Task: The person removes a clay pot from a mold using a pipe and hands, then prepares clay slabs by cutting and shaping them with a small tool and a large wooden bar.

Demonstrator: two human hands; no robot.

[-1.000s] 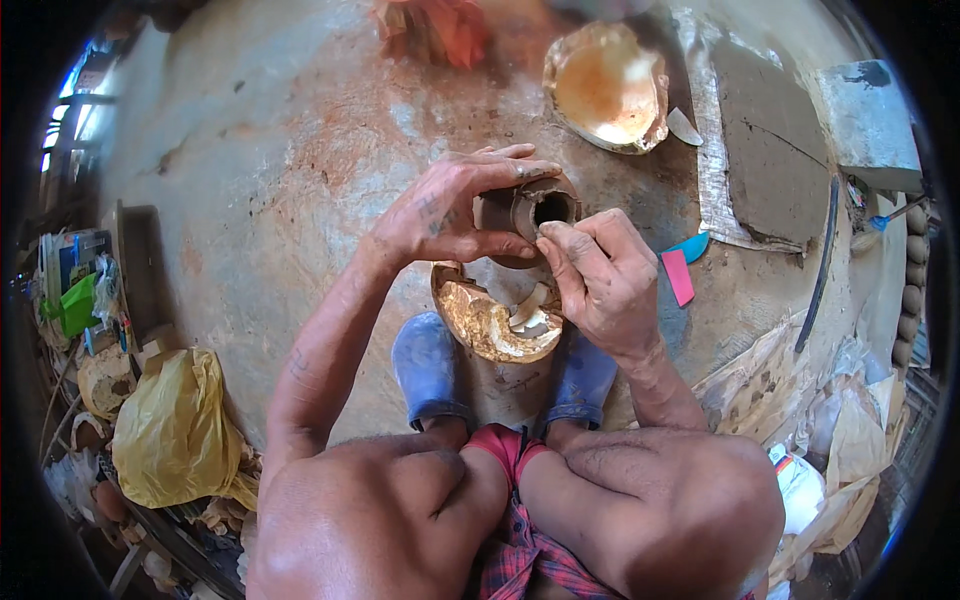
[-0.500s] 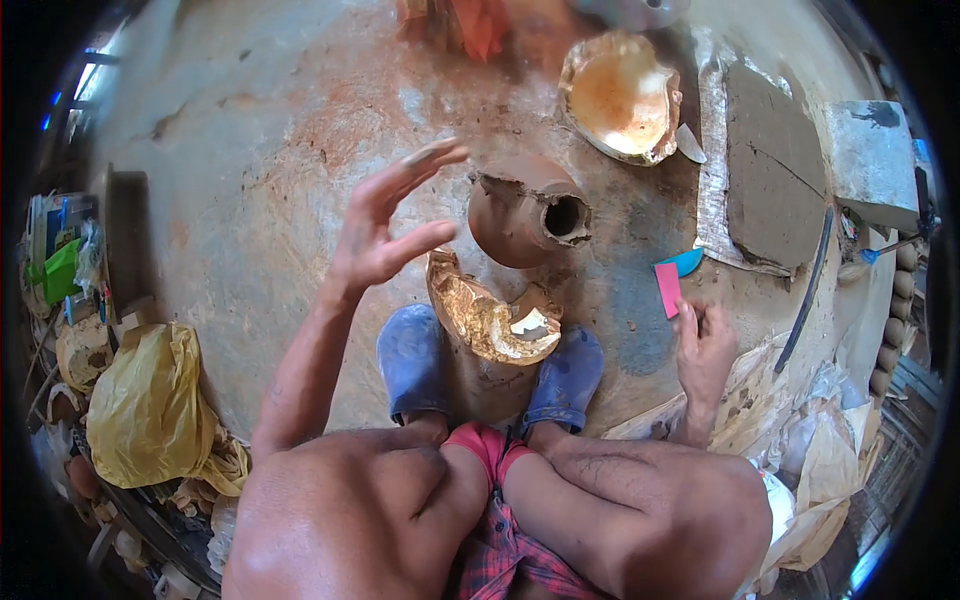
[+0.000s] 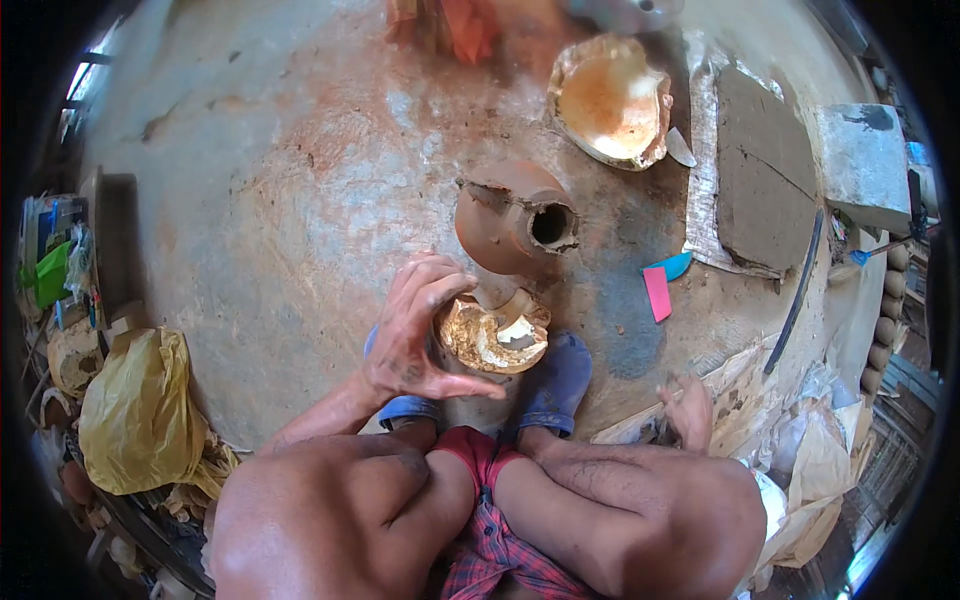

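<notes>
Head view: person seated on the floor [image 3: 280,200], knees up at the lower edge, blue sandals [image 3: 560,380] on the feet.

Left hand [image 3: 415,335] sits at the left rim of a shallow gold-brown bowl [image 3: 495,335] between the feet. Fingers bent and loosely spread, tips touching the bowl's rim; thumb sticks out below the bowl. Nothing gripped.

Clay pot [image 3: 510,215] stands just behind the bowl, round opening facing right, rough torn edge on its top left. No hand on it. A pale clay stem joins the pot's underside to the bowl; cannot tell if the two are one piece.

Right hand [image 3: 690,410] is low on the right, well apart from the pot, resting on crumpled brown paper [image 3: 760,400]. Fingers partly hidden; cannot tell if they hold anything.

Around it:
- second, larger bowl [image 3: 612,100] with orange inside, up beyond the pot
- flat grey slab [image 3: 765,180] on a mat to the right, grey block [image 3: 862,165] beside it
- pink card [image 3: 657,293] and blue scrap [image 3: 672,266] near the slab
- yellow plastic bag [image 3: 135,410] at far left among clutter
</notes>
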